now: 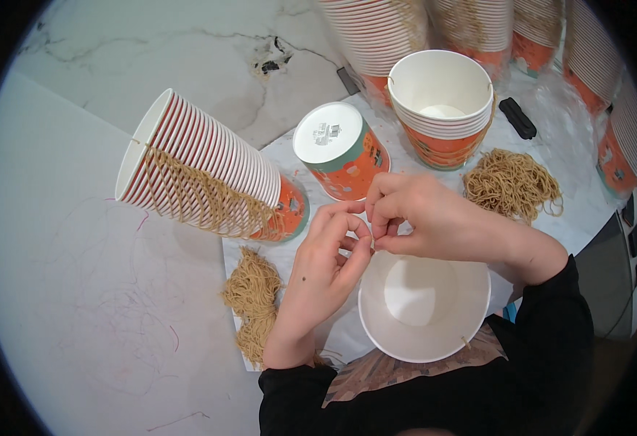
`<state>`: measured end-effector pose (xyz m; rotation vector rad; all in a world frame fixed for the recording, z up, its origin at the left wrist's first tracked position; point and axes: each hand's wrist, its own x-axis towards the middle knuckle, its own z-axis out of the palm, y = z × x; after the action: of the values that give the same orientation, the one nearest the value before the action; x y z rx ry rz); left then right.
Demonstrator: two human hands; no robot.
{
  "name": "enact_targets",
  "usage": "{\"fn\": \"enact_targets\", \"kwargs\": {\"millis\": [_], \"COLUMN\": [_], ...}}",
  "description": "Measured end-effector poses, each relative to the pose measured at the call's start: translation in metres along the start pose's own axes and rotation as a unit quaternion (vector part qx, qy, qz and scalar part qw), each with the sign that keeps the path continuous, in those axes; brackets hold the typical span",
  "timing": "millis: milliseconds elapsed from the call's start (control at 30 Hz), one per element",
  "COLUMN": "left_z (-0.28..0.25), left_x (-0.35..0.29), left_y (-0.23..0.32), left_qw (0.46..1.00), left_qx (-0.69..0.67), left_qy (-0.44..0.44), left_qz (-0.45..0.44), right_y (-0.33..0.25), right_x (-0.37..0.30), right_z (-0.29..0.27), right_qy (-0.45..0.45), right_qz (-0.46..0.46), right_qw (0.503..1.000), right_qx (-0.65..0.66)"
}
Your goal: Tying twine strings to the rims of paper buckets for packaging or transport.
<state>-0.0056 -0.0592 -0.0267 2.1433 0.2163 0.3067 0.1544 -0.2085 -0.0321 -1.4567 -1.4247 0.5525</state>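
Note:
An open paper bucket [426, 330], white inside, stands in front of me. A short end of tan cord [466, 341] shows at its near rim. At the bucket's far left rim my left hand [333, 251] and my right hand [416, 218] meet, thumbs and fingers closed in a pinch. Whatever lies between the fingertips is too small and covered to make out. Just beyond them, an orange and green bucket [347, 167] rests upside down, white base up. Tan cord bundles lie on both sides: one [251, 298] by my left forearm, another [511, 182] past my right forearm.
At left a tall stack of nested buckets [202, 167] leans over, cord handles hanging along it. A shorter upright stack [442, 102] stands at the back. Behind it are several plastic-wrapped stacks [471, 29]. A small black object [517, 118] lies at the back right.

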Motion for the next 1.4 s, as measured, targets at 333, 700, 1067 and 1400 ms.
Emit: {"fn": "enact_targets", "kwargs": {"millis": [333, 700, 1067, 1400], "left_z": [-0.01, -0.006, -0.002, -0.002], "left_x": [0.011, 0.023, 0.021, 0.018], "left_y": [-0.011, -0.041, -0.033, -0.04], "left_qw": [0.982, 0.978, 0.979, 0.976], "left_qx": [-0.139, -0.065, 0.001, -0.078], "left_qy": [-0.091, -0.197, -0.202, -0.205], "left_qz": [-0.088, -0.005, 0.012, -0.022], "right_y": [0.014, -0.005, -0.005, -0.003], "right_x": [0.005, 0.002, -0.008, -0.012], "right_z": [0.003, -0.015, -0.017, -0.014], "right_qy": [0.019, -0.029, -0.09, -0.079], "right_qz": [-0.025, 0.022, -0.022, -0.025], "right_qw": [0.999, 0.992, 0.978, 0.966], "right_qx": [-0.027, -0.119, -0.189, -0.244]}}
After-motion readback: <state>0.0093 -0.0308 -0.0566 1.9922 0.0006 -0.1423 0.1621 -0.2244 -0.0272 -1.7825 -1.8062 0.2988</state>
